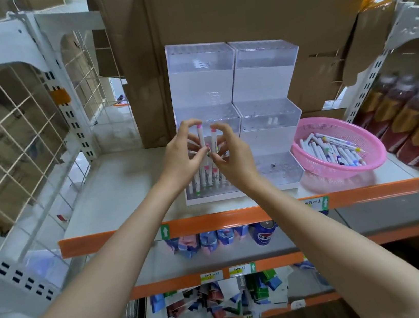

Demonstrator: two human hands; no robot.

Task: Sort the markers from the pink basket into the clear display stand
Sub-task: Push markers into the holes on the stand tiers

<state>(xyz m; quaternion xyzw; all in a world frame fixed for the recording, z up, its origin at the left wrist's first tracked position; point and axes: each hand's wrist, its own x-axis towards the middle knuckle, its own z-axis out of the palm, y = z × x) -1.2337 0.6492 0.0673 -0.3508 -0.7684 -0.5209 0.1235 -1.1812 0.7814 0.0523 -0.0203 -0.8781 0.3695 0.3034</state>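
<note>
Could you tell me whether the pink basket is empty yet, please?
Not empty: the pink basket holds a pile of white markers lying across its bottom.

Two clear display stands sit side by side, the left stand [203, 84] and the right stand [267, 78], each with three tiers. One pink basket [344, 170] holds a heap of loose markers [331, 149], well over ten and too tangled to count exactly. Two pink-capped markers are held upright, the higher marker [201, 137] in the left grip [181, 160] and the lower marker [214, 142] in the right grip [234, 158]. At least four standing markers [208, 176] fill the left stand's lowest tier, partly hidden. Three orange-edged shelves [116, 193] show, with one blue can [263, 234] and three green arrow labels [165, 231].
</note>
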